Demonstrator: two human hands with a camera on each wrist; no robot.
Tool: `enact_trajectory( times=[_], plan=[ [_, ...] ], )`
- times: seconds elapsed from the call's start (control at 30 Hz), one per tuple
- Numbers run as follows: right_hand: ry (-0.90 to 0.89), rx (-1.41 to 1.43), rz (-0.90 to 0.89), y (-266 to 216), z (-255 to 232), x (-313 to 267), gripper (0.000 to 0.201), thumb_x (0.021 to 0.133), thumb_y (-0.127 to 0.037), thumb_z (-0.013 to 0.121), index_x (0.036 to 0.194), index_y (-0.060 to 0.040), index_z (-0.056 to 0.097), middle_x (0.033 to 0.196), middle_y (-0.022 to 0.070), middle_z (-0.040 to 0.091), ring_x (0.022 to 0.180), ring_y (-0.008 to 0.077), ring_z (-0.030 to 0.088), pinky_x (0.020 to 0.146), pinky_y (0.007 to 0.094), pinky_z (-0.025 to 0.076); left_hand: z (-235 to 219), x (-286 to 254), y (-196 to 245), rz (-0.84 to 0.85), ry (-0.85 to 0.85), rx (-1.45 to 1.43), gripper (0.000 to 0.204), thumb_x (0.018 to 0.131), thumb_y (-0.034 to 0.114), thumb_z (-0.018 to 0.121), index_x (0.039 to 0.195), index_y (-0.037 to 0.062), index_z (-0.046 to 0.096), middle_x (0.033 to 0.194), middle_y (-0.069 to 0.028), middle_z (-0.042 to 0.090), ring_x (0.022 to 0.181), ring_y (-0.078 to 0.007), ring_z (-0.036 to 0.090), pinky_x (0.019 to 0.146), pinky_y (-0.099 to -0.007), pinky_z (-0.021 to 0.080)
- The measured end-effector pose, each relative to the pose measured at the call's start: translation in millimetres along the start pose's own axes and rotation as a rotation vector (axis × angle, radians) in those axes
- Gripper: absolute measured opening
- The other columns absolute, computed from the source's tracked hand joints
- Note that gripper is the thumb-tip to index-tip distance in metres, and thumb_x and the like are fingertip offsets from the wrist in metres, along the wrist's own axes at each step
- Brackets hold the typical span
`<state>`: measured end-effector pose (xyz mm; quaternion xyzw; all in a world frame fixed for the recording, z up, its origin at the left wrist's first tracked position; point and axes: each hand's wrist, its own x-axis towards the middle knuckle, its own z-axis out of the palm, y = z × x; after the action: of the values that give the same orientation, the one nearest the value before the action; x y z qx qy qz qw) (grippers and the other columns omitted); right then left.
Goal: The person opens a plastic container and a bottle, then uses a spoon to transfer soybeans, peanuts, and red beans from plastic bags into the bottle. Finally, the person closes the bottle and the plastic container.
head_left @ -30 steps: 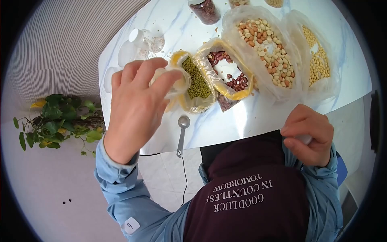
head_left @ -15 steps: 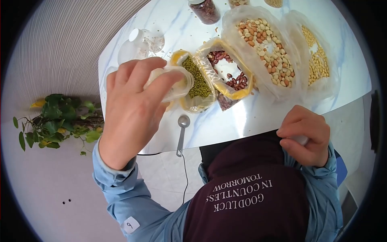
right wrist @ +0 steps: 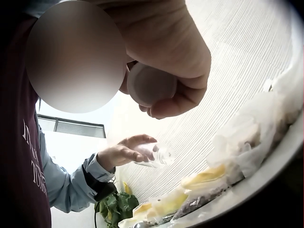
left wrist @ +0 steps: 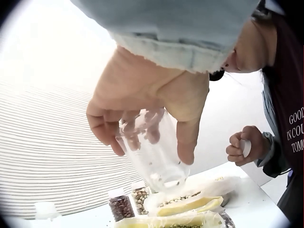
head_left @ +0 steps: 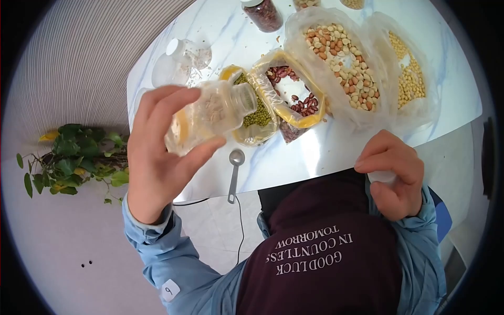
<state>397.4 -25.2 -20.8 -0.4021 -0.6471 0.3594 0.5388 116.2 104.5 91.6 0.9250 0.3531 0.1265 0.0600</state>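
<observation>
My left hand [head_left: 157, 152] grips a clear plastic jar [head_left: 210, 113], tilted on its side with the uncapped mouth to the right. The mouth overlaps a yellow-edged bag [head_left: 254, 140] of green mung beans [head_left: 261, 116] in the head view. In the left wrist view a few small bits cling inside the jar [left wrist: 159, 164], near its lower end. Beside the table's front edge, my right hand [head_left: 394, 176] holds a white cap [head_left: 382, 177] in curled fingers; the right wrist view shows this round cap [right wrist: 152, 85] closely.
Right of the mung beans stand open bags of red beans [head_left: 306, 106], peanuts [head_left: 346, 73] and yellow soybeans [head_left: 411, 86]. A dark bean jar [head_left: 265, 17] is at the back. Clear containers [head_left: 191, 54] with white caps stand back left. A measuring spoon [head_left: 234, 173] overhangs the front edge.
The left hand has rolled over and spread its fingers wider, so more of the jar shows. The jar's mouth has shifted slightly right. The right hand has moved a little left with the cap.
</observation>
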Motion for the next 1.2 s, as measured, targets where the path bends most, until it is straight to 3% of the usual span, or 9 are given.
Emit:
enact_trajectory(
  times=[0.1, 0.23, 0.3, 0.43, 0.53, 0.6, 0.9, 0.97, 1.2],
  plan=[
    [-0.012, -0.052, -0.030, 0, -2, 0, 0.023, 0.071, 0.003, 0.054, 0.091, -0.0001, 0.066, 0.091, 0.0153, 0.060, 0.069, 0.0210, 0.058, 0.062, 0.0284, 0.046, 6, -28, 0, -0.176, 0.095, -0.258, 0.064, 0.059, 0.017, 0.087, 0.113, 0.0016, 0.055, 0.112, -0.0112, 0.057, 0.095, -0.0202, 0.056, 0.082, -0.0325, 0.045],
    [0.055, -0.059, -0.022, 2, 13, 3, 0.024, 0.077, 0.003, 0.054, 0.098, 0.0010, 0.064, 0.106, 0.0192, 0.057, 0.073, 0.0200, 0.057, 0.067, 0.0276, 0.046, 32, -74, 24, -0.437, 0.153, -0.943, 0.075, 0.062, 0.017, 0.087, 0.122, 0.0013, 0.044, 0.121, -0.0142, 0.055, 0.099, -0.0196, 0.056, 0.088, -0.0332, 0.044],
    [0.062, -0.011, -0.009, -3, 24, 6, 0.024, 0.080, 0.002, 0.054, 0.101, 0.0013, 0.063, 0.112, 0.0210, 0.056, 0.075, 0.0196, 0.056, 0.070, 0.0280, 0.046, 50, -96, 28, -0.443, -0.007, -1.141, 0.077, 0.064, 0.015, 0.086, 0.124, 0.0020, 0.041, 0.123, -0.0150, 0.055, 0.101, -0.0209, 0.057, 0.088, -0.0344, 0.044],
    [-0.085, -0.020, -0.210, -6, 44, 16, 0.022, 0.089, -0.011, 0.053, 0.107, 0.0018, 0.058, 0.122, 0.0265, 0.048, 0.100, 0.0301, 0.053, 0.088, 0.0376, 0.043, 79, -111, 54, -0.567, -0.018, -1.573, 0.070, 0.075, 0.013, 0.078, 0.130, 0.0060, 0.036, 0.124, -0.0148, 0.053, 0.105, -0.0216, 0.057, 0.088, -0.0340, 0.045],
    [-0.111, 0.013, -0.289, -9, 62, 15, 0.019, 0.090, -0.010, 0.053, 0.107, -0.0002, 0.057, 0.124, 0.0264, 0.048, 0.109, 0.0363, 0.052, 0.092, 0.0431, 0.042, 91, -115, 68, -0.561, 0.024, -1.770, 0.068, 0.079, 0.016, 0.074, 0.134, 0.0065, 0.033, 0.124, -0.0149, 0.052, 0.105, -0.0221, 0.057, 0.088, -0.0329, 0.046],
    [-0.053, 0.045, -0.287, -16, 72, 14, 0.018, 0.087, -0.007, 0.059, 0.104, -0.0003, 0.061, 0.118, 0.0207, 0.052, 0.107, 0.0363, 0.053, 0.088, 0.0406, 0.045, 98, -120, 75, -0.567, 0.034, -1.833, 0.068, 0.081, 0.018, 0.072, 0.135, 0.0062, 0.032, 0.122, -0.0144, 0.052, 0.105, -0.0222, 0.057, 0.087, -0.0325, 0.047],
    [-0.083, -0.014, -0.324, -30, 83, -2, 0.020, 0.088, -0.007, 0.056, 0.106, -0.0007, 0.061, 0.115, 0.0209, 0.051, 0.102, 0.0346, 0.053, 0.085, 0.0400, 0.045, 105, -134, 89, -0.495, -0.138, -1.973, 0.061, 0.088, 0.029, 0.063, 0.135, 0.0044, 0.034, 0.117, -0.0135, 0.055, 0.098, -0.0218, 0.060, 0.078, -0.0294, 0.050],
    [-0.134, -0.019, -0.365, -34, 85, -1, 0.022, 0.085, -0.007, 0.057, 0.106, -0.0014, 0.062, 0.114, 0.0201, 0.051, 0.101, 0.0338, 0.053, 0.084, 0.0398, 0.046, 106, -137, 90, -0.505, -0.206, -1.923, 0.061, 0.089, 0.030, 0.062, 0.135, 0.0037, 0.034, 0.116, -0.0141, 0.055, 0.096, -0.0221, 0.061, 0.076, -0.0288, 0.050],
    [-0.183, 0.009, -0.501, -47, 96, -10, 0.036, 0.069, 0.000, 0.066, 0.105, -0.0040, 0.064, 0.110, 0.0163, 0.052, 0.100, 0.0326, 0.054, 0.082, 0.0392, 0.047, 93, -152, 86, -0.348, -0.244, -2.174, 0.064, 0.092, 0.044, 0.052, 0.134, -0.0003, 0.032, 0.110, -0.0207, 0.058, 0.082, -0.0258, 0.066, 0.060, -0.0285, 0.053]
  ],
)
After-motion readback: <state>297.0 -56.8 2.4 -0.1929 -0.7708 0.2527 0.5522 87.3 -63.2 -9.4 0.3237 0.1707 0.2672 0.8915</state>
